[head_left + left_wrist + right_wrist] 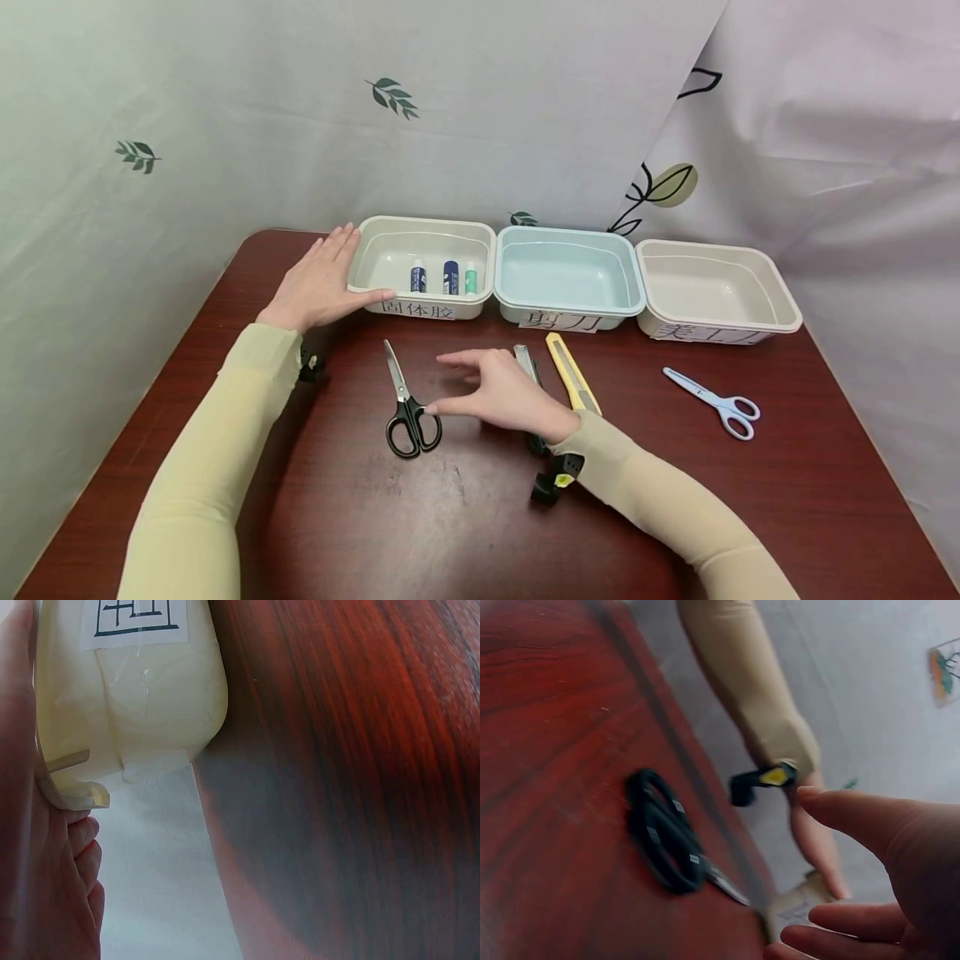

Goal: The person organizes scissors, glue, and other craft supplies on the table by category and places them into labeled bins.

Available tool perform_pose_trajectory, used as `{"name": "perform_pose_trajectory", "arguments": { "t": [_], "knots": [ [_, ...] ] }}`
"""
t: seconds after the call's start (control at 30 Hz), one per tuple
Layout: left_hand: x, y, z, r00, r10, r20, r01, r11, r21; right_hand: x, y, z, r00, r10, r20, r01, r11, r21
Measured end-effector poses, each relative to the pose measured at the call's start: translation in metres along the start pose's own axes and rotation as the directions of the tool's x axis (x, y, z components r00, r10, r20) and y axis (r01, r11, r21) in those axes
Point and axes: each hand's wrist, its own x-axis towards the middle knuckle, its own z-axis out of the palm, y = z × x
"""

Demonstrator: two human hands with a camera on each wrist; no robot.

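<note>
My left hand (318, 279) rests with straight fingers at the left end of a cream bin (474, 310), its thumb along the front rim. In the left wrist view, the palm lies against the rim of that bin (165, 697). Over the table, my right hand (502, 387) is held with thumb and fingers apart, holding nothing. Black-handled scissors (403, 398) lie just left of it, blades pointing away, the thumb tip close by the right handle loop. The right wrist view shows those scissors (694, 859) beyond the spread thumb and fingers.
Inside the cream bin lie three glue sticks (450, 279). To its right stand a light blue bin (570, 250) and a beige bin (720, 250), all with paper labels. A grey cutter (525, 358), partly behind my right hand, a yellow cutter (572, 375) and light blue scissors (708, 398) lie in front.
</note>
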Motion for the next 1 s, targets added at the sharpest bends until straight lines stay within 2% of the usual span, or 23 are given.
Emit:
{"name": "perform_pose_trajectory", "arguments": {
  "t": [0.2, 0.53, 0.77, 0.87, 1.0],
  "knots": [
    [0.0, 0.0, 0.0, 1.0, -0.002, 0.0, 0.002, 1.0, -0.004, 0.0, 0.001, 0.022, 0.999, -0.033, 0.041, 0.037, 0.995, -0.09],
    [0.0, -0.001, 0.001, 1.0, 0.001, -0.001, -0.001, 1.0, -0.003, 0.004, -0.004, 0.045, 0.989, -0.138, 0.047, 0.145, 0.967, -0.208],
    [0.0, -0.001, 0.001, 1.0, 0.0, -0.003, 0.0, 1.0, -0.006, 0.006, -0.009, 0.054, 0.988, -0.137, 0.07, 0.153, 0.927, -0.343],
    [0.0, -0.001, 0.001, 1.0, 0.002, -0.002, -0.002, 1.0, -0.002, 0.006, -0.009, 0.054, 0.988, -0.128, 0.087, 0.151, 0.916, -0.371],
    [0.001, -0.001, 0.001, 1.0, 0.002, -0.002, -0.002, 1.0, -0.005, 0.007, -0.008, 0.053, 0.982, -0.155, 0.105, 0.184, 0.901, -0.392]
  ]
}}
